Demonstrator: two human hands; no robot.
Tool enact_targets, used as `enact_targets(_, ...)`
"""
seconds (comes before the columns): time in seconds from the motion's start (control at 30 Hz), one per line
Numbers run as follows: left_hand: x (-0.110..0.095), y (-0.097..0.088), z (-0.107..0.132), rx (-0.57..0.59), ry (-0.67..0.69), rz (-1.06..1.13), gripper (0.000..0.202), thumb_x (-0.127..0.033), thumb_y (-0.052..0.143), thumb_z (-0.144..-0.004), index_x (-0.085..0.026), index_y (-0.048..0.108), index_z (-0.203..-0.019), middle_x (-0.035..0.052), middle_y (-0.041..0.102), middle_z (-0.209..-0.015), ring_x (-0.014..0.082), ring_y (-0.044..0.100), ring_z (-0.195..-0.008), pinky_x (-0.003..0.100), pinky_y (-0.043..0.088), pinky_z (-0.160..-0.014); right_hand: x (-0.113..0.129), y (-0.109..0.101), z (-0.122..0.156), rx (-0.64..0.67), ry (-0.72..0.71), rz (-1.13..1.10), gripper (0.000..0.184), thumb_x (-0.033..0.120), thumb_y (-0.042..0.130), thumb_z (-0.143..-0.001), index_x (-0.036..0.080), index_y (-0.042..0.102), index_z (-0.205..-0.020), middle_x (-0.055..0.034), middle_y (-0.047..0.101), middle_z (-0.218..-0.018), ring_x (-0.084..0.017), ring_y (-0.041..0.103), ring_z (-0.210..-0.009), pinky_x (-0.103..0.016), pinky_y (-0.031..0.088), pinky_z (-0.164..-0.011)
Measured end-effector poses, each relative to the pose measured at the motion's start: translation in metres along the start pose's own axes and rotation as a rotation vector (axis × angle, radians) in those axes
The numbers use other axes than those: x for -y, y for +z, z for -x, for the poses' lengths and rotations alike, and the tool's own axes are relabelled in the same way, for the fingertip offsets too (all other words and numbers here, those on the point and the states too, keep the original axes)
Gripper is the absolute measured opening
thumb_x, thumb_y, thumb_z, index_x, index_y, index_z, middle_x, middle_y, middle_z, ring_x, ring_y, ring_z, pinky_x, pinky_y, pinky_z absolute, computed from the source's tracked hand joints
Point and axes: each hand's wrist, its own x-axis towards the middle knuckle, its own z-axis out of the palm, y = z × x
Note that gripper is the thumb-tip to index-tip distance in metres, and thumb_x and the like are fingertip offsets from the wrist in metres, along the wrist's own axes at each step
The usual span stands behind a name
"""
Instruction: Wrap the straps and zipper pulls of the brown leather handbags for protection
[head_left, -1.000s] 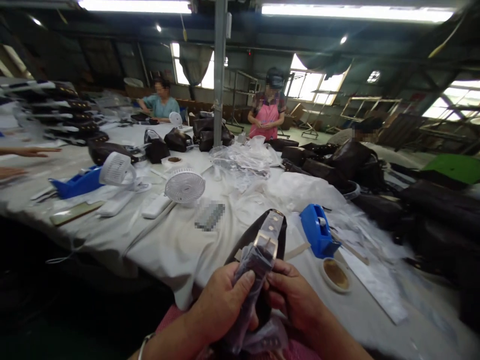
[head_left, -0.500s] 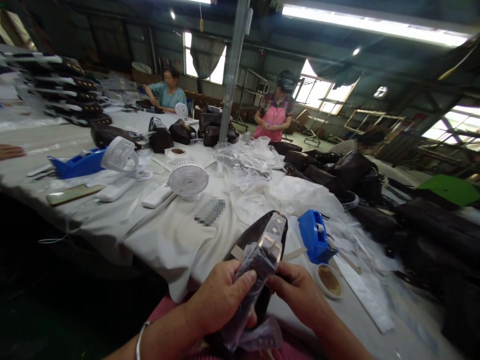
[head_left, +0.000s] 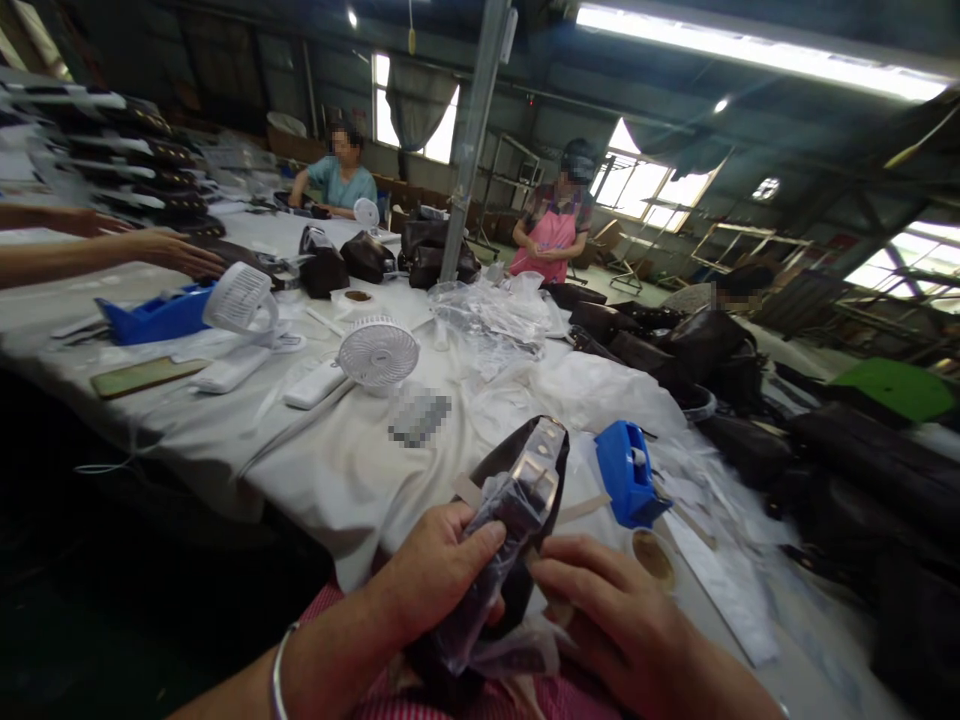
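Note:
A dark brown leather bag (head_left: 517,440) stands tilted on my lap at the table edge. Its strap with a gold-coloured buckle (head_left: 535,474) is covered in clear plastic wrap (head_left: 480,575). My left hand (head_left: 442,565) is closed around the wrapped strap, thumb on top. At the bag's right side is my right hand (head_left: 607,600), its fingers bent and close together against the edge; the thumb and whatever lies under the fingers are hidden. Tan strips (head_left: 585,508) stick out on both sides of the bag.
Right of the bag are a blue tape dispenser (head_left: 628,470) and a tape roll (head_left: 652,558). Small white fans (head_left: 379,352), another blue dispenser (head_left: 154,315) and plastic sheets (head_left: 495,315) lie on the covered table. Dark bags are piled rightward (head_left: 697,345). Co-workers are beyond; another person's hands (head_left: 169,250) reach in at left.
My right hand has moved down and right, turning its back more to view, and now overlaps the tape roll. My left hand keeps its hold. Another person's hands have reached in from the left.

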Motion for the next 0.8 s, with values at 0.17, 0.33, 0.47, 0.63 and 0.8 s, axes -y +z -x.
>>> enact_targets(0.17,-0.008,0.008,0.006,0.045,0.043,-0.169,0.037,-0.055,0.059,-0.085,-0.019,0.057,-0.077,0.0013,0.066,-0.057,0.0183,0.065,-0.048,0.02,0.044,-0.039,0.009,-0.015,-0.056,0.075,-0.16,0.203,0.02,0.01,0.052,-0.089,0.018,0.071,-0.09,-0.0095,0.07,-0.094,-0.022,0.061,-0.085,-0.038,0.049,-0.079)
enact_targets(0.33,-0.009,0.008,0.014,0.134,0.115,-0.281,0.037,-0.053,0.054,-0.089,-0.019,0.062,-0.08,0.0025,0.067,-0.062,0.0199,0.068,-0.052,0.021,0.044,-0.042,-0.003,-0.02,-0.091,0.33,0.0,-0.11,0.018,0.012,0.066,-0.083,0.019,0.07,-0.066,-0.0081,0.062,-0.126,-0.027,0.053,-0.123,-0.04,0.043,-0.097)
enact_targets(0.47,-0.011,0.004,0.02,0.143,0.108,-0.27,0.033,-0.05,0.052,-0.089,-0.019,0.061,-0.082,0.0031,0.068,-0.062,0.0197,0.068,-0.052,0.021,0.045,-0.041,-0.007,-0.012,-0.095,0.374,0.047,-0.259,0.015,0.009,0.066,-0.082,0.018,0.071,-0.071,-0.0007,0.068,-0.075,-0.014,0.064,-0.078,-0.027,0.047,-0.08)
enact_targets(0.63,-0.014,0.0,0.016,0.223,-0.02,-0.141,0.022,-0.037,0.063,-0.081,-0.018,0.061,-0.09,0.0037,0.072,-0.065,0.0179,0.067,-0.054,0.021,0.049,-0.047,-0.002,0.0,-0.085,0.152,0.079,-0.235,0.018,0.005,0.062,-0.08,0.018,0.071,-0.072,-0.0026,0.072,-0.077,-0.015,0.065,-0.076,-0.026,0.046,-0.072)
enact_targets(0.8,-0.009,0.004,0.009,0.165,-0.03,-0.155,0.03,-0.046,0.062,-0.082,-0.016,0.064,-0.08,0.0035,0.069,-0.057,0.0166,0.064,-0.048,0.018,0.041,-0.04,-0.006,0.006,-0.074,0.08,0.035,-0.206,0.019,0.01,0.061,-0.084,0.019,0.071,-0.072,-0.0032,0.073,-0.074,-0.016,0.065,-0.073,-0.029,0.046,-0.072)
